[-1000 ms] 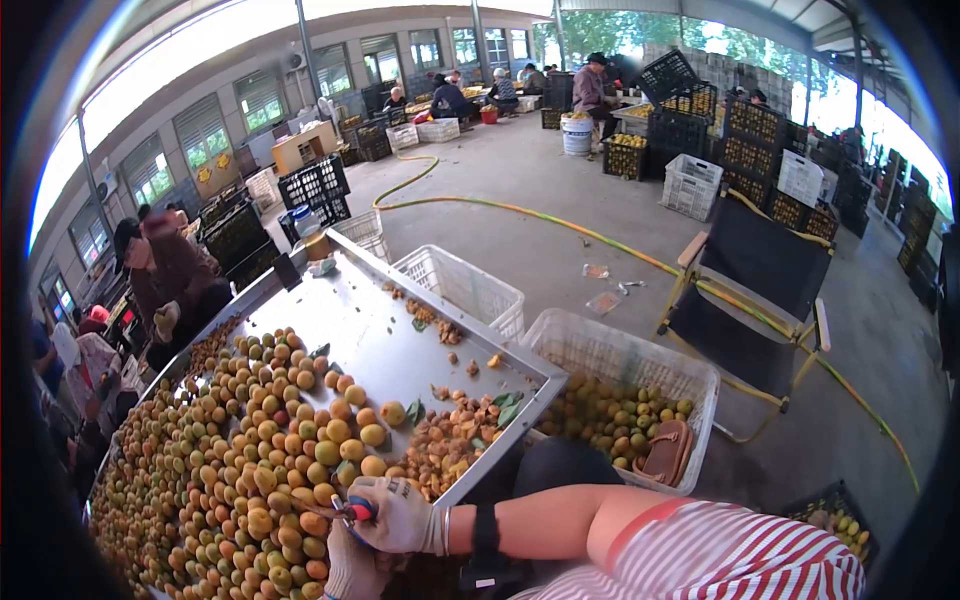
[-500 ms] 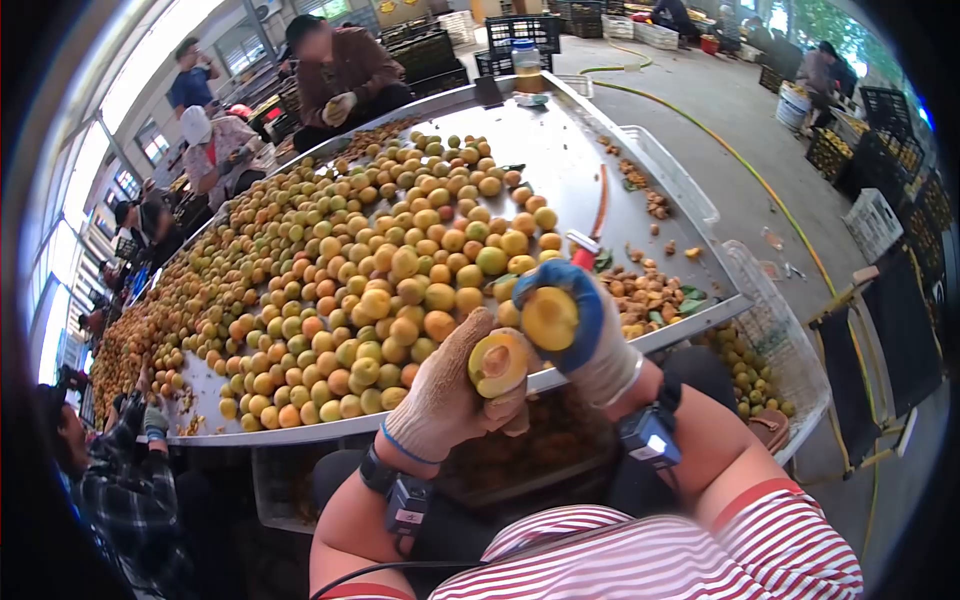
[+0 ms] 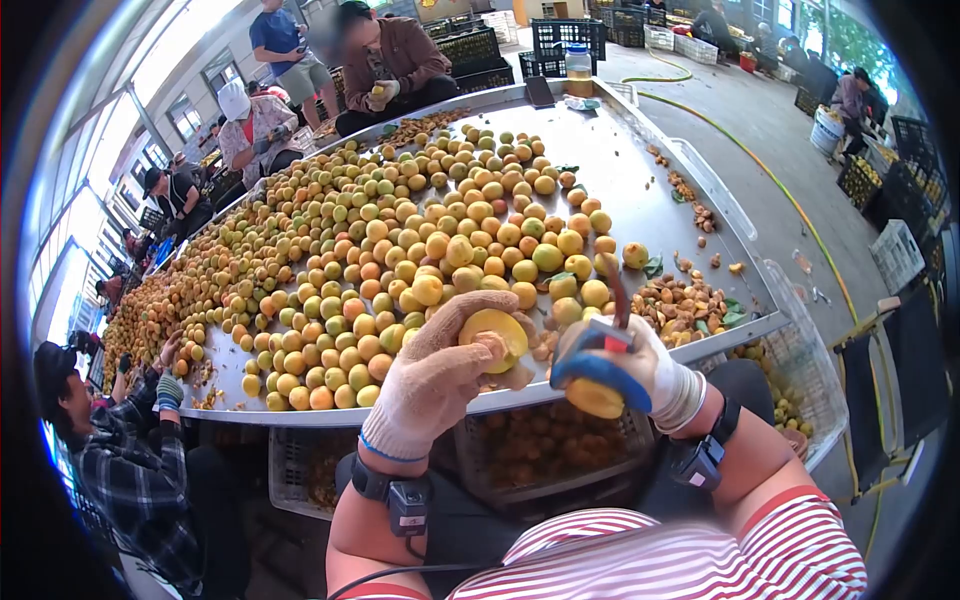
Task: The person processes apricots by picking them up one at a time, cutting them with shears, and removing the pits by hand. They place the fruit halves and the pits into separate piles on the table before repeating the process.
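Observation:
In my gloved left hand (image 3: 425,375) is a halved apricot (image 3: 508,335), its cut yellow face turned up and the brown pit area showing. Opposite it, my right hand (image 3: 640,375), gloved in white with blue fingers, grips another apricot half (image 3: 593,398) low in the fingers. The same hand also has a small hand tool (image 3: 617,292) with a brownish, curved upper part and a red and metal piece; its exact kind is blurred. Both hands are over the near edge of a metal table (image 3: 590,150), beside many whole apricots (image 3: 400,270).
Brown pits (image 3: 680,305) with leaves lie at the table's right corner. Below the edge stands a crate (image 3: 500,485) of brownish pieces; a white crate (image 3: 820,390) holding apricots is at right. A person in plaid (image 3: 140,500) works at left. A jar (image 3: 579,65) stands at the far end.
The two hands have moved apart. My right hand has turned, tilting its apricot half downward, and the tool has swung up. The view has shifted, so the table sits farther right.

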A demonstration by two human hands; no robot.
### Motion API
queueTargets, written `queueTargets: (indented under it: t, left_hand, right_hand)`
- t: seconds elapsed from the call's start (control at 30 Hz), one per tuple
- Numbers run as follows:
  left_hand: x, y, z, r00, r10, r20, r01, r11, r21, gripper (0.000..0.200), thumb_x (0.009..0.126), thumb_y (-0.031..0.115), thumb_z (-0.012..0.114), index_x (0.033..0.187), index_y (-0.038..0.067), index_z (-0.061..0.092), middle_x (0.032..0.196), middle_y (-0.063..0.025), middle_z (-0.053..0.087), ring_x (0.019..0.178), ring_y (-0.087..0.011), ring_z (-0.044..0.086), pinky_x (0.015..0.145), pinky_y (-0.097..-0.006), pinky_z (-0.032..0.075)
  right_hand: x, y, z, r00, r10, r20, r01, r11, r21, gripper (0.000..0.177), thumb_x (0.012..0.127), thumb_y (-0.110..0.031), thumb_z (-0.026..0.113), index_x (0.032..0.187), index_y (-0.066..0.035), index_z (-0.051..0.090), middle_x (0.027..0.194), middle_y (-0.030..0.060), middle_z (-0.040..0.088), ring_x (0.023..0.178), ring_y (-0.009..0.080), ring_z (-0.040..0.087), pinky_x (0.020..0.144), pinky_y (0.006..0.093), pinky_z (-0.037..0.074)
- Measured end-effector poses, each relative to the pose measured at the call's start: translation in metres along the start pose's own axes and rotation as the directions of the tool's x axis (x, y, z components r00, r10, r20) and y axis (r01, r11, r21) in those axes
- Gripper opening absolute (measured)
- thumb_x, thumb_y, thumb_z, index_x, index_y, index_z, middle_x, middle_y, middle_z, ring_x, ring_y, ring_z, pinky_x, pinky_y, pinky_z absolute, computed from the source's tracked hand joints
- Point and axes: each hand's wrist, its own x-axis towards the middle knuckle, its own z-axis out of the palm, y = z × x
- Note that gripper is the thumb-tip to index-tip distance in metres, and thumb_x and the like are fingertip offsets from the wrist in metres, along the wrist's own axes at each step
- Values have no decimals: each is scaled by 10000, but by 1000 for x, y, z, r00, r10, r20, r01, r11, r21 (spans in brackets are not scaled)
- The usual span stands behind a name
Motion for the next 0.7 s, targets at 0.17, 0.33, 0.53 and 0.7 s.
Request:
queueTargets:
  t: [0.17, 0.33, 0.53, 0.7]
  left_hand:
    - [-1, -3, 1, 997, 73, -24, -71, 994, 80, 507, 914, 38, 607, 1399, -30, 476, 1199, -112, 604, 1041, -164, 631, 927, -312, 543]
    - [0, -10, -1, 998, 58, -16, -54, 981, 189, 502, 926, 68, 655, 1393, 1, 484, 1242, -92, 572, 1059, -136, 589, 986, -290, 487]
    - [2, -10, 11, 990, 81, 118, -103, 976, 191, 517, 940, 18, 640, 1422, 23, 453, 1343, -87, 503, 1202, -153, 523, 994, -297, 493]
    - [-2, -1, 28, 995, -22, 98, 7, 990, 142, 533, 927, 36, 669, 1413, 8, 451, 1285, -89, 544, 1137, -163, 570, 980, -298, 502]
  right_hand:
    - [1, -3, 1, 993, 26, 119, 14, 946, -325, 158, 947, -146, 680, 961, 6, 716, 837, 50, 679, 795, 131, 640, 716, 283, 521]
    - [3, 1, -12, 991, -133, -7, 117, 896, -429, 164, 915, -137, 727, 957, 20, 703, 1003, 81, 687, 813, 141, 648, 757, 281, 532]
    - [11, -45, -3, 897, -341, -280, 354, 935, -3, 334, 1021, -285, 495, 836, -27, 599, 764, 67, 603, 585, 106, 579, 507, 225, 478]
    - [24, -66, 10, 869, -400, -291, 436, 897, 71, 471, 1055, -409, 458, 798, -27, 559, 727, 84, 543, 545, 135, 545, 456, 226, 433]
